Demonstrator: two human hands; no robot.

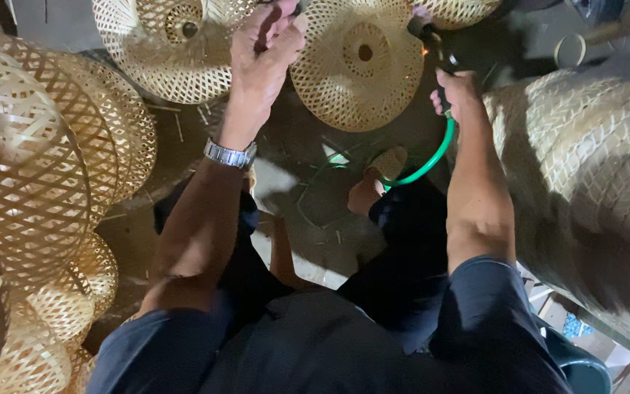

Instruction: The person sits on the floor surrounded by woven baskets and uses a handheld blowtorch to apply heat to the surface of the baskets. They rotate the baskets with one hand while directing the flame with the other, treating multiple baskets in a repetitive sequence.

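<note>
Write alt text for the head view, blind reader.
Seen from above, a seated person's left hand grips the edge of a woven shade while the right hand holds a torch fed by a green hose, a small glow at its tip. More shades are stacked left and right.

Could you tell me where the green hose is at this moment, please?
In the head view, the green hose curves right of centre, from the right hand down towards the person's foot, just below the round woven shade.
</note>
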